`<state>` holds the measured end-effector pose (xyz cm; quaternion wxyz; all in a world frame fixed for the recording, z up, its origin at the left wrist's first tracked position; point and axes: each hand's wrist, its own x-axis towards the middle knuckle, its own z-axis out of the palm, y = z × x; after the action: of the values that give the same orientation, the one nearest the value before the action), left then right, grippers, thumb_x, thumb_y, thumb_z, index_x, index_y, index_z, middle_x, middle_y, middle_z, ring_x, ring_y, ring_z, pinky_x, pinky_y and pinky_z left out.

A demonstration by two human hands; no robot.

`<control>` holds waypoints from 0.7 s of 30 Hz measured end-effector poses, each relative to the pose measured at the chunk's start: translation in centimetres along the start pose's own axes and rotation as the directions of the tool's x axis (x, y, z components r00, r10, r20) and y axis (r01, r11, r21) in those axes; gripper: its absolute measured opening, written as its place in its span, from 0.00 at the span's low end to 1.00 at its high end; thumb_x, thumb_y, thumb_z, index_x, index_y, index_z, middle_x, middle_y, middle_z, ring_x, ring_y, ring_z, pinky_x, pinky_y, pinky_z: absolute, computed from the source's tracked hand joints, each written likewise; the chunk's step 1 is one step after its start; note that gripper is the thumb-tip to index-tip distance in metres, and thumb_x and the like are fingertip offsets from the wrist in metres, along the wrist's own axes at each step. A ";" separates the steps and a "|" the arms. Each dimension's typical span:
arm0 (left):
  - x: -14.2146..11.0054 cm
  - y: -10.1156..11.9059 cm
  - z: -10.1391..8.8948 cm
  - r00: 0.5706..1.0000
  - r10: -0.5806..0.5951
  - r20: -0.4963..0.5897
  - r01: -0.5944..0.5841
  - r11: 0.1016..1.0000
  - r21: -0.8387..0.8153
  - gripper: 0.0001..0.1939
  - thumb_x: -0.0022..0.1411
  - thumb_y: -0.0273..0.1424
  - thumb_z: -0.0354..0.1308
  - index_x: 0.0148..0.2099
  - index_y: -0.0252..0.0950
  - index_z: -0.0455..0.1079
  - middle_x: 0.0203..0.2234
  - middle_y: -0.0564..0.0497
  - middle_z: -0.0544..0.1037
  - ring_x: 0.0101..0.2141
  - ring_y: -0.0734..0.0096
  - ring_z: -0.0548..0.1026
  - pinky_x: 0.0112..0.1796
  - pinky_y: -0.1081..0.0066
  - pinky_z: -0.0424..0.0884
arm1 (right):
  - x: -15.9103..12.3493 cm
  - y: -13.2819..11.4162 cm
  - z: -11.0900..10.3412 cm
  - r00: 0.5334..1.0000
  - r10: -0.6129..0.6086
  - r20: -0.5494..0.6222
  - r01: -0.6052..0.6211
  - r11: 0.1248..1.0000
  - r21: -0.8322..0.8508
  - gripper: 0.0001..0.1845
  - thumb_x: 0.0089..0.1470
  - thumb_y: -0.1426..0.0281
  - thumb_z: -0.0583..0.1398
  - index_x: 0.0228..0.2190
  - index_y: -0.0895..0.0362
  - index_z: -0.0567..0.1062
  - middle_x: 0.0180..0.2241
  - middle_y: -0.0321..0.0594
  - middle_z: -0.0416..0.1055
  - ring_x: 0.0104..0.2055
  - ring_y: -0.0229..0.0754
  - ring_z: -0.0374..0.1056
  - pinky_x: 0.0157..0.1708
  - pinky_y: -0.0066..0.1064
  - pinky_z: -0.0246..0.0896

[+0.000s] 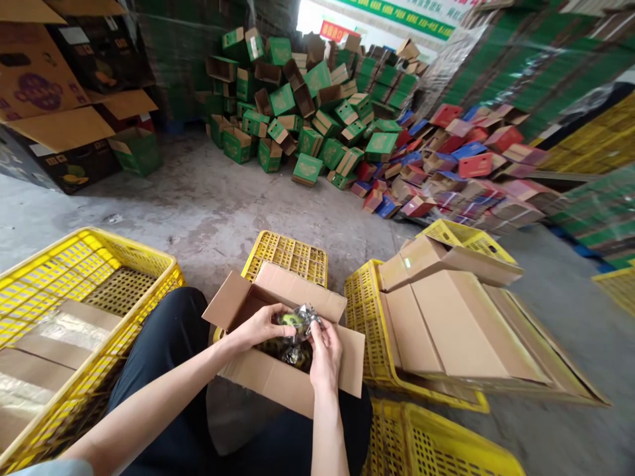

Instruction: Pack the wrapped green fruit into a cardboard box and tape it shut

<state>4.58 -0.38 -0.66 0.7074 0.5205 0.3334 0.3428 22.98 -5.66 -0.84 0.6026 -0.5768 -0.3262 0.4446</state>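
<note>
Above an open cardboard box [278, 383], both my hands hold a green fruit in see-through plastic wrap [296, 321]. My left hand [262, 327] is closed round its left side, thumb in front. At the right, the fingers of my right hand [325, 344] pinch the gathered end of the plastic. Beneath them, another shiny plastic-wrapped piece [297, 357] lies inside the box among dark contents that I cannot make out. All the box's flaps are folded outward.
A yellow crate [171, 274] with taped cartons stands at my left. Flattened cardboard boxes [461, 324] lie across a yellow crate [364, 330] at my right; another yellow crate [446, 443] sits nearer. Heaps of green boxes [307, 168] and red and blue boxes [476, 165] cover the floor behind.
</note>
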 end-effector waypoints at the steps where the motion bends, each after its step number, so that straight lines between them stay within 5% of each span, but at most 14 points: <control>1: 0.0 0.0 0.1 1.000 0.030 -0.001 -0.030 0.999 -0.044 0.37 0.50 0.45 0.78 0.57 0.34 0.74 0.48 0.43 0.81 0.47 0.57 0.78 0.48 0.66 0.70 | 0.0 0.0 0.0 1.000 -0.001 -0.004 0.001 1.000 -0.001 0.22 0.51 0.53 0.71 0.42 0.55 0.81 0.45 0.46 0.83 0.50 0.53 0.77 0.50 0.42 0.72; 8: 0.2 0.1 0.0 0.994 0.042 -0.098 -0.042 0.999 -0.002 0.33 0.55 0.45 0.76 0.58 0.34 0.75 0.49 0.42 0.82 0.48 0.52 0.79 0.50 0.62 0.72 | 0.0 -0.1 0.1 0.999 -0.018 -0.027 0.017 1.000 -0.026 0.24 0.54 0.50 0.68 0.40 0.57 0.81 0.42 0.48 0.83 0.42 0.50 0.78 0.41 0.38 0.74; 13: 0.5 0.0 -0.2 0.986 0.059 -0.156 -0.082 0.985 -0.149 0.33 0.59 0.47 0.72 0.60 0.33 0.73 0.47 0.42 0.83 0.48 0.53 0.80 0.50 0.61 0.74 | 0.0 -0.1 -0.1 0.999 -0.044 -0.023 0.042 0.998 -0.047 0.23 0.54 0.51 0.68 0.41 0.57 0.82 0.43 0.47 0.83 0.41 0.49 0.78 0.42 0.38 0.73; 21: 0.1 0.1 0.1 0.986 0.074 -0.147 -0.107 0.968 -0.229 0.32 0.61 0.44 0.71 0.62 0.36 0.70 0.52 0.42 0.81 0.54 0.54 0.78 0.56 0.60 0.70 | -0.3 -0.4 0.1 0.998 -0.024 0.049 0.029 0.995 -0.100 0.30 0.54 0.50 0.68 0.53 0.54 0.80 0.53 0.49 0.79 0.53 0.55 0.76 0.47 0.41 0.74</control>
<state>4.70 -0.31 -0.61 0.7234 0.4226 0.3137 0.4469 22.85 -5.83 -0.42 0.5707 -0.5913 -0.3703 0.4331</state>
